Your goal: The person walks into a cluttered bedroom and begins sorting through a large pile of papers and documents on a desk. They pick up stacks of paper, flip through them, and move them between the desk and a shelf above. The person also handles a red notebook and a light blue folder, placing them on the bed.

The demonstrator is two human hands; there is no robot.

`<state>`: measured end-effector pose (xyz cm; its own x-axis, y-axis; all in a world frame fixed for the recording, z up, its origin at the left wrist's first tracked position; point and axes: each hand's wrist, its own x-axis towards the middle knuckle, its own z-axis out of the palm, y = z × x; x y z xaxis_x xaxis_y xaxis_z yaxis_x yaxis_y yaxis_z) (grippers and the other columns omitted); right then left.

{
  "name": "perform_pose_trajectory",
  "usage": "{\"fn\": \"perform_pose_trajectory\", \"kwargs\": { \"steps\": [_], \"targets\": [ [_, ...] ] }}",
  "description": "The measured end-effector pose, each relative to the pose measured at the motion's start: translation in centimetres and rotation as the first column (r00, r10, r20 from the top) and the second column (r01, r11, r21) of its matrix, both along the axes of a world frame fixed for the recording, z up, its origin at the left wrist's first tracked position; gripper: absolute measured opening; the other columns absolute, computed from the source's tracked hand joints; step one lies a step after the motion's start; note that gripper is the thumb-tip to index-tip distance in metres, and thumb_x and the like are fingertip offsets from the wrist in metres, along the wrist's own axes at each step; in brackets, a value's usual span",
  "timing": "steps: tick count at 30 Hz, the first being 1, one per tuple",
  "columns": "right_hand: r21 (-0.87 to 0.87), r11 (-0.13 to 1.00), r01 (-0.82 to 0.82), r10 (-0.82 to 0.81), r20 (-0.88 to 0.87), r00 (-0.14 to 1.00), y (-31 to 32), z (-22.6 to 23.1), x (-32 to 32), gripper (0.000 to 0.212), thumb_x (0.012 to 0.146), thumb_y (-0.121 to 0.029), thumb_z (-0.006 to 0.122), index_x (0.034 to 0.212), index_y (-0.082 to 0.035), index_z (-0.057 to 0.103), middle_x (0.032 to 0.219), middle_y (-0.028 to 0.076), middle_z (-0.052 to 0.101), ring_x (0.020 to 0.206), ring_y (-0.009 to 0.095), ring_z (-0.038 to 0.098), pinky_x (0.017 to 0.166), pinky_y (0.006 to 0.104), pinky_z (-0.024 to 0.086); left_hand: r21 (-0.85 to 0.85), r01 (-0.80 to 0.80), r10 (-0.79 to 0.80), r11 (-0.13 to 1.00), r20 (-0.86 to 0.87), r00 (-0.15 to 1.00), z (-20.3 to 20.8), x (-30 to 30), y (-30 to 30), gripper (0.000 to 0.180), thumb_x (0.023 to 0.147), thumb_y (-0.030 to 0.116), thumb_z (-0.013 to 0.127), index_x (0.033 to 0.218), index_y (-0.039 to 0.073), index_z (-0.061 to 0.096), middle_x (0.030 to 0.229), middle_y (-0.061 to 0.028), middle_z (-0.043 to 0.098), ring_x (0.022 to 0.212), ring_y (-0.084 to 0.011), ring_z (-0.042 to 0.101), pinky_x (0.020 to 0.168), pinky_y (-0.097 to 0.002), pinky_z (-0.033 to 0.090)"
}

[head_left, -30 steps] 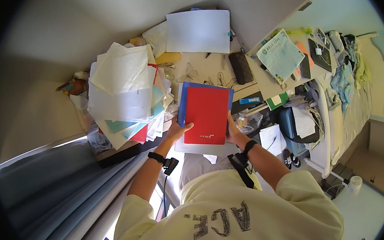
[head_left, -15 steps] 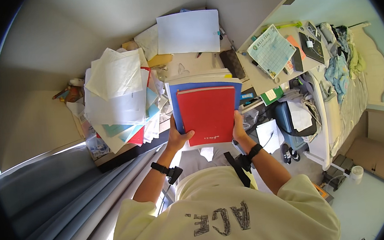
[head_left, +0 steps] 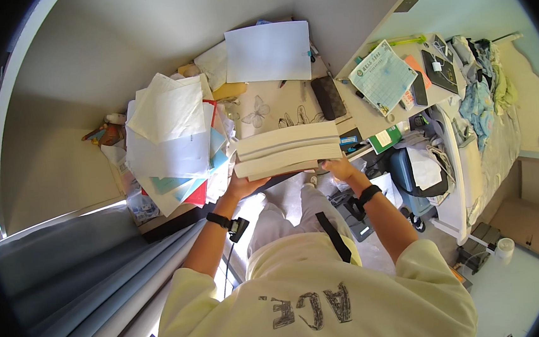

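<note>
Both hands are gripping a stack of books (head_left: 286, 149) over the desk (head_left: 367, 116), its long axis running left to right, page edges facing the camera. The left hand (head_left: 243, 186) is clasping the left end, the right hand (head_left: 340, 168) the right end, beside a paper pile (head_left: 169, 138).

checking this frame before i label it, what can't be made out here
Head view, the only one:
- Stack of books: only the pale page edges face the camera, so the covers and the count are hidden.
- Left hand and right hand: their fingers go under the stack, so the grip is unseen.
- Desk: much of it is hidden under the paper pile.
- Small items by the dark pouch: too small to identify.
</note>
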<state>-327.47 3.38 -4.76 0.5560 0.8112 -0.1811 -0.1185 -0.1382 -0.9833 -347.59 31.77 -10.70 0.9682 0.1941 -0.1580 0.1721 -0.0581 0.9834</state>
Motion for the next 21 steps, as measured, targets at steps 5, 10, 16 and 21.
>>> {"fn": "perform_pose_trajectory", "kwargs": {
  "steps": [5,10,16,21],
  "targets": [
    [-0.027,0.970,-0.243,0.216,0.561,0.799,0.4,0.3,0.8,0.087,0.065,-0.042,0.084,0.134,-0.005,0.046,0.137,0.018,0.045,0.126,0.034,0.044,0.105,0.0392,0.034,-0.578,-0.104,-0.016,0.810,-0.200,0.980,5.1,1.7,0.0,0.075,0.069,0.003,0.082,0.132,0.006,0.040,0.126,-0.0086,0.053,0.113,-0.0189,0.054,0.093,-0.0322,0.047],
    [-0.140,0.990,-0.026,0.081,0.405,0.911,2.7,2.9,1.0,0.075,0.059,-0.018,0.089,0.123,-0.002,0.053,0.120,0.013,0.060,0.112,0.026,0.056,0.098,0.0374,0.042,-0.516,-0.084,0.077,0.853,-0.035,0.996,8.0,3.6,-0.3,0.090,0.065,0.008,0.085,0.137,0.006,0.032,0.132,-0.0091,0.046,0.121,-0.0220,0.048,0.098,-0.0353,0.045],
    [-0.170,0.984,0.061,-0.102,-0.244,0.965,2.9,5.2,3.2,0.058,0.074,-0.022,0.079,0.121,0.001,0.055,0.113,0.010,0.064,0.102,0.019,0.060,0.090,0.0343,0.047,-0.033,-0.238,0.215,0.971,-0.321,0.922,10.7,7.7,-1.6,0.074,0.081,0.042,0.072,0.131,-0.003,0.042,0.120,-0.0147,0.058,0.107,-0.0259,0.059,0.093,-0.0361,0.047],
    [-0.261,0.965,-0.024,-0.119,-0.518,0.847,5.6,0.3,3.9,0.055,0.086,-0.034,0.069,0.125,0.002,0.054,0.114,0.009,0.063,0.101,0.018,0.061,0.091,0.0330,0.049,-0.687,-0.369,0.116,0.625,-0.386,0.915,1.5,6.0,-1.0,0.050,0.097,0.040,0.052,0.122,-0.004,0.055,0.117,-0.0082,0.062,0.100,-0.0142,0.061,0.087,-0.0291,0.051]
  ]
}}
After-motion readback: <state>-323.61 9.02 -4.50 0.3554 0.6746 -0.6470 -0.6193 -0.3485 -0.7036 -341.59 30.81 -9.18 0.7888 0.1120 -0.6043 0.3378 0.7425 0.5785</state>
